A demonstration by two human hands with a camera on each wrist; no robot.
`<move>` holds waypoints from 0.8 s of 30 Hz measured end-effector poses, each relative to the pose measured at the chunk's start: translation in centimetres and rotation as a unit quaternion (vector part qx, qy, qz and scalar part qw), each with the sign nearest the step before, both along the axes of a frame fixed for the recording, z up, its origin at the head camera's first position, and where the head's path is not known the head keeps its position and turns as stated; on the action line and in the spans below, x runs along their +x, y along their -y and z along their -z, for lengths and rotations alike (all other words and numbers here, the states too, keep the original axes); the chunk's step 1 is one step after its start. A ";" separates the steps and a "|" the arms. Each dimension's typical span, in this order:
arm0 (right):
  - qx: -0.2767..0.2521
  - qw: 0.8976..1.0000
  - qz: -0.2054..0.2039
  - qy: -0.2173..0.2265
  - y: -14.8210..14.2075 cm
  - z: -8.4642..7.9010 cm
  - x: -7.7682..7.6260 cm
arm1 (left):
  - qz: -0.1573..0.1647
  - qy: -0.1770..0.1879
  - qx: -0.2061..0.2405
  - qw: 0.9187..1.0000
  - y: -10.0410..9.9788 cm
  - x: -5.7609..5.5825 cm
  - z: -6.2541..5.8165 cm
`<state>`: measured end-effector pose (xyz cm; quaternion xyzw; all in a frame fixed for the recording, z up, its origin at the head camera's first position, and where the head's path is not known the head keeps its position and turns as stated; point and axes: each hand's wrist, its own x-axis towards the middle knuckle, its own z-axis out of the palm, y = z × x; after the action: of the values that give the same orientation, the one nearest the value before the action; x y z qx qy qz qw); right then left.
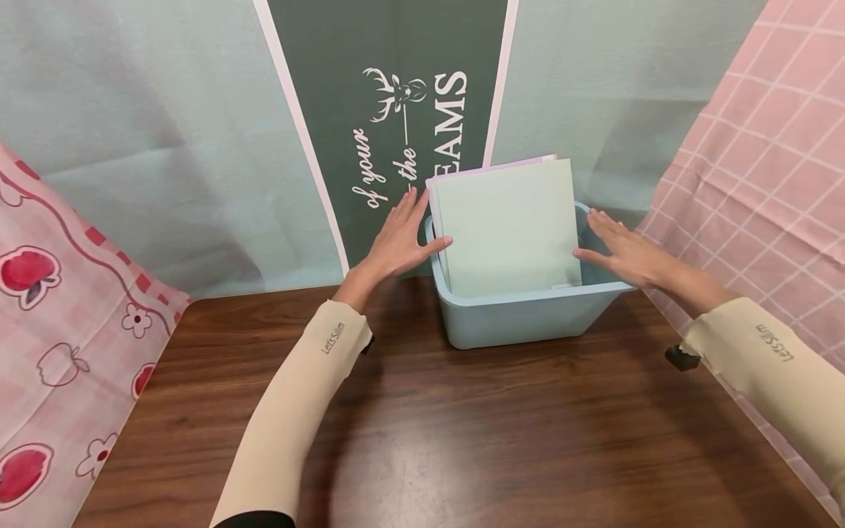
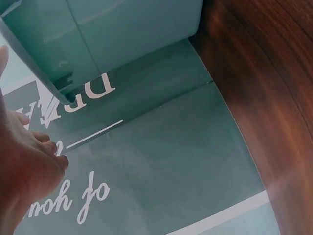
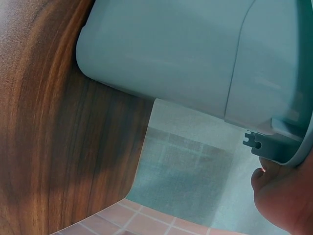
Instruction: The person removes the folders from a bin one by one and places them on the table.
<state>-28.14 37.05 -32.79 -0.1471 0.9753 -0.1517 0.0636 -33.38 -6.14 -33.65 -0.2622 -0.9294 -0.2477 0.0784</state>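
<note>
A pale blue plastic bin (image 1: 521, 323) stands at the back of the wooden table. Upright inside it, leaning slightly, is a flat pale green folder-like sheet (image 1: 508, 227), with a lilac one (image 1: 488, 169) showing along its top and left edges. My left hand (image 1: 400, 238) is at the bin's left end, fingers extended, the thumb overlapping the sheets' left edge. At the right end, my right hand (image 1: 623, 253) has its fingers straight along the rim and its thumb over the bin's opening. Both wrist views show the bin's outer wall (image 2: 137, 29) beside the hand.
Behind the bin hangs a grey-green cloth (image 1: 198, 147) with a dark lettered panel (image 1: 396, 44). A pink checked cloth (image 1: 759, 147) borders the right side, a pink fruit-print cloth (image 1: 66, 330) the left. Brown tabletop (image 1: 462, 440) extends in front of the bin.
</note>
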 end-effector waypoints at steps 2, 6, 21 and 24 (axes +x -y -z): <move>0.000 1.000 0.002 0.001 0.1 0.0 0.0 | 0.003 0.004 -0.004 1.000 -0.2 -0.1 0.0; 0.003 1.000 0.003 -0.001 0.1 -0.1 0.0 | 0.006 0.003 -0.006 1.000 -0.7 -0.4 -0.1; 0.008 1.000 0.004 0.002 0.1 0.0 -0.1 | 0.011 0.006 -0.042 0.999 -1.6 -1.3 -0.4; 0.005 1.000 0.007 0.005 0.1 -0.1 -0.1 | 0.009 0.006 -0.043 0.999 -1.8 -1.6 -0.3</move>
<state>-28.21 36.99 -32.65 -0.1388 0.9768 -0.1477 0.0686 -34.98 -4.33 -33.31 -0.2724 -0.9372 -0.2096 0.0590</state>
